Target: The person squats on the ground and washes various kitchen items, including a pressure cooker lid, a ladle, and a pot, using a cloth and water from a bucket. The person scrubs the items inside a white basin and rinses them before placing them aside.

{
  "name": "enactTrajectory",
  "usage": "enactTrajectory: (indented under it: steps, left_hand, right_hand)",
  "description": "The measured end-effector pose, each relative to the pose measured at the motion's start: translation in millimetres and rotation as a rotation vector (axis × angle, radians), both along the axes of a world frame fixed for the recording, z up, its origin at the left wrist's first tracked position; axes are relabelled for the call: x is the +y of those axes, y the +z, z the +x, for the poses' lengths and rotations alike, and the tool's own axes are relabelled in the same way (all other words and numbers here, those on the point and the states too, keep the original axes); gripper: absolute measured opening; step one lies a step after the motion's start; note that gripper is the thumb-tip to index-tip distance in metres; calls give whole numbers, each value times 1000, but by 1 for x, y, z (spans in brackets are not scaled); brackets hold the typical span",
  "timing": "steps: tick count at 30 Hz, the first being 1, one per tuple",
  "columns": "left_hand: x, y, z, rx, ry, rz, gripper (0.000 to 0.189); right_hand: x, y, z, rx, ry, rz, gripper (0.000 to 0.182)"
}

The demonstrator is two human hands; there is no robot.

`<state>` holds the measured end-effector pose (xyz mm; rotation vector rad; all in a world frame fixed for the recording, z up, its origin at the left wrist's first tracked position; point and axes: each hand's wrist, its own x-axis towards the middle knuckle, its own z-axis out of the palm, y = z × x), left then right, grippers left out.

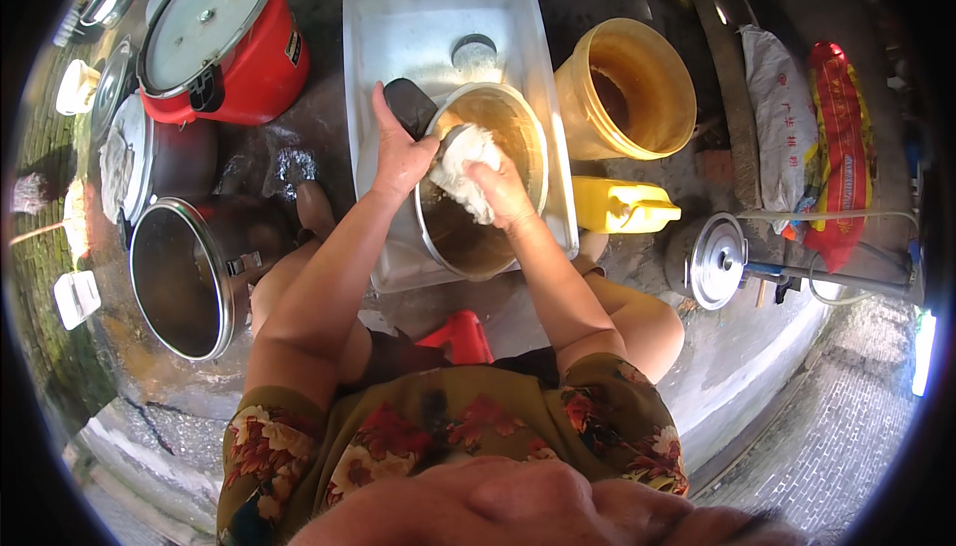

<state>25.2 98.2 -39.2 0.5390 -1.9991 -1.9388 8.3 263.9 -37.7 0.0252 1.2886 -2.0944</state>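
A large metal pot (536, 165) stands tilted inside a white plastic tub (358, 46), its mouth facing me. My left hand (403, 154) grips the pot at its black handle (409, 107), thumb along the handle's side. In my right hand (504, 188) is a bunched white cloth (463, 165), pressed near the inner wall on the pot's left side. Brownish marks show on the inside of the pot. Behind the pot, a round dark-rimmed thing (474, 53) lies in the tub; what it is I cannot tell.
To the left are a red pressure cooker (246, 68) and an open steel pot (179, 277). On the right stand a stained plastic bucket (635, 90), a yellow jerrycan (624, 206), a lidded metal pot (717, 261) and printed sacks (777, 113). A red plastic stool (467, 337) shows beneath me.
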Motion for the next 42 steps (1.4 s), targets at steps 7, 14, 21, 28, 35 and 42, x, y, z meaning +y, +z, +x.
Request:
enactTrajectory:
  steps: [7,14,21,28,35,42]
  left_hand:
    - [1,-8,6,-141,97,-240,104]
    - [-9,-16,17,-150,89,-69,105]
    - [-14,-29,0,-68,104,-37,104]
    - [-23,-54,-18,-31,77,78,103]
    - [-32,-70,0,51,141,259,92]
    - [-40,-80,44,-698,-83,-637,68]
  right_hand:
    - [-56,-11,-38,775,-40,828,43]
    - [-21,-48,-143,649,-58,1437,50]
    - [99,-90,-114,482,278,1697,45]
    - [164,-109,-25,229,345,1581,54]
    - [142,-68,66,117,-232,868,29]
    - [35,0,53,720,219,901,41]
